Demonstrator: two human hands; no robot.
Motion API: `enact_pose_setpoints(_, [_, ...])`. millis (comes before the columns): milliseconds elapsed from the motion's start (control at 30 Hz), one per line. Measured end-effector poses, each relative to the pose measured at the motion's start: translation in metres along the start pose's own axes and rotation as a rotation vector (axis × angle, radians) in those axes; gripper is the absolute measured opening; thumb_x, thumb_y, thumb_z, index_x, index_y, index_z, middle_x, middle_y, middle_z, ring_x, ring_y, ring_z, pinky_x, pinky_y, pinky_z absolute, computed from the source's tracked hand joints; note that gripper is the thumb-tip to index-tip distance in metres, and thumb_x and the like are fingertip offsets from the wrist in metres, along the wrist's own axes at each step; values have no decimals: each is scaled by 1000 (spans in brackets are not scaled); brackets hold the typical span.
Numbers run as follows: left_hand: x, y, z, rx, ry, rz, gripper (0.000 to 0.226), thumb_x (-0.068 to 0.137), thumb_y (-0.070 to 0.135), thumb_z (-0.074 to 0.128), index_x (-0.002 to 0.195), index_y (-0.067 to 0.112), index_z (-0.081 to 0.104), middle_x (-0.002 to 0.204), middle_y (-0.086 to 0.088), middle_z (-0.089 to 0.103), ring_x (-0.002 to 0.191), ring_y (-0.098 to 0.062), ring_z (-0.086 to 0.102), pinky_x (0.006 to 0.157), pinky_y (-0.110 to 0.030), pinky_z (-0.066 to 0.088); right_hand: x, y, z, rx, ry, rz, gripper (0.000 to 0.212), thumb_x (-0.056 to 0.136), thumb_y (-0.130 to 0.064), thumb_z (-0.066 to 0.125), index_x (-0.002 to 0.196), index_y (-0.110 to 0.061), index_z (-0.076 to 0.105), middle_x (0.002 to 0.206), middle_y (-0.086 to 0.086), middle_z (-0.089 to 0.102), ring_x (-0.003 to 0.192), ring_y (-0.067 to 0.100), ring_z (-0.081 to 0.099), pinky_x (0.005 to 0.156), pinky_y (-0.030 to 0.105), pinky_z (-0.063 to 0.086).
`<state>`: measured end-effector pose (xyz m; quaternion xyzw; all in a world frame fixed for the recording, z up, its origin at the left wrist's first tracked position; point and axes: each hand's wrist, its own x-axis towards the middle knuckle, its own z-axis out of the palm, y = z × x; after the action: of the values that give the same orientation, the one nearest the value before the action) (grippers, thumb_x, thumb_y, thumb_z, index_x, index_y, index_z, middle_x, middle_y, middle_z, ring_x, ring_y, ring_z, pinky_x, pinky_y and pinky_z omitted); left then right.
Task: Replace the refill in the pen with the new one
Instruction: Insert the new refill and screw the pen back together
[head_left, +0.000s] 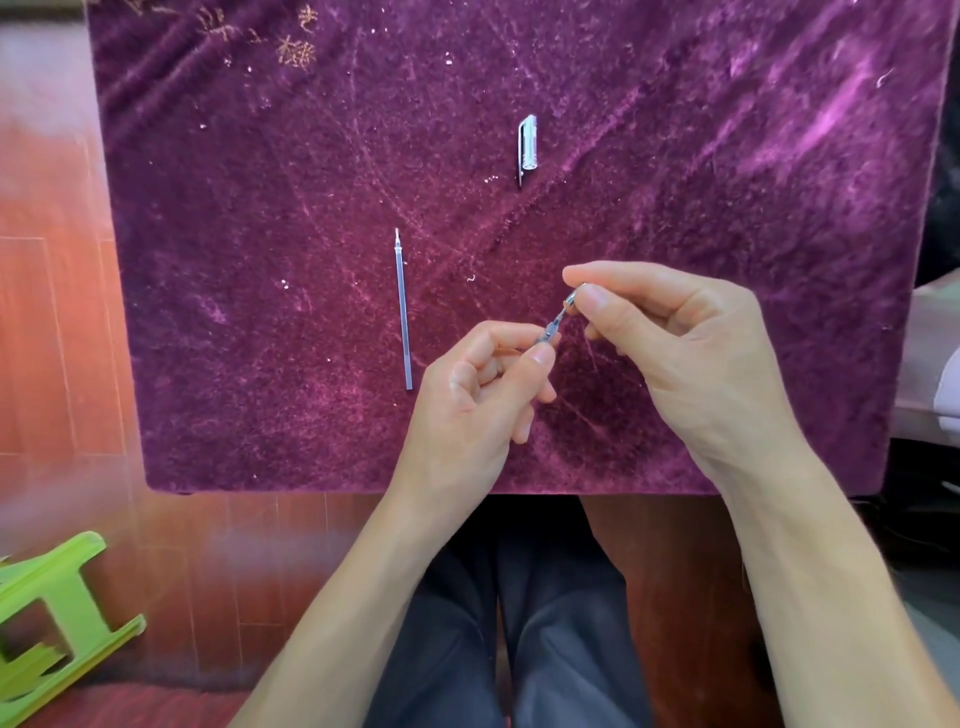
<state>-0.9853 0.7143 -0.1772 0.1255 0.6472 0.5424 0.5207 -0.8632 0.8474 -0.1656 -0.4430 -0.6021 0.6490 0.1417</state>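
Left hand (483, 387) and right hand (675, 338) pinch opposite ends of the pen (551, 327).

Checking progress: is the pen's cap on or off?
Off. The cap lies alone on the purple cloth, apart from the pen.

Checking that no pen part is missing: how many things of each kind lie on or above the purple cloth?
Loose refill: 1
Pen cap: 1
Pen, gripped by left hand and right hand: 1
Total: 3
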Motion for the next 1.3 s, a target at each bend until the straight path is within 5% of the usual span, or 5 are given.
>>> enact_pose_setpoints(133, [-2, 0, 1, 4, -2, 0, 13, 99, 17, 61, 104, 13, 72, 72, -1, 67, 49, -7, 51, 50, -13, 42, -2, 1, 0, -13, -54, 2, 17, 100, -14, 75, 109, -26, 82, 101, -12, 83, 90, -1, 74, 85, 18, 57])
enact_pose_setpoints(267, [-4, -1, 1, 8, -9, 5, 12, 99, 17, 61, 104, 18, 72, 72, 0, 68, 49, -6, 51, 50, -13, 42, -4, 4, -1, -22, -95, 23, 15, 98, -17, 77, 106, -29, 83, 99, -5, 83, 90, 20, 75, 86, 21, 59])
enact_pose_setpoints(433, [-6, -3, 0, -2, -23, 12, 12, 100, 15, 61, 105, 13, 72, 72, -1, 67, 49, -7, 50, 50, -13, 42, -2, 10, -4, 43, -183, 50, 12, 99, -19, 75, 106, -25, 83, 96, -10, 83, 90, -4, 73, 82, 10, 53])
enact_pose_setpoints(700, [-9, -7, -4, -11, -83, 27, 20, 103, 14, 55, 111, 6, 71, 76, -3, 68, 49, -8, 49, 51, -12, 41, 0, 15, -9, 110, -345, 115, 17, 99, -41, 71, 110, -34, 81, 102, -5, 82, 100, 5, 72, 81, 15, 53])
enact_pose_setpoints(1300, [-10, -2, -9, -45, -142, 23, 23, 107, 10, 48, 114, 1, 69, 78, -7, 66, 48, -10, 48, 51, -13, 40, -8, 15, 2, 139, -273, 84, 14, 97, -29, 70, 105, -25, 81, 96, -10, 81, 95, -3, 74, 81, 10, 53])
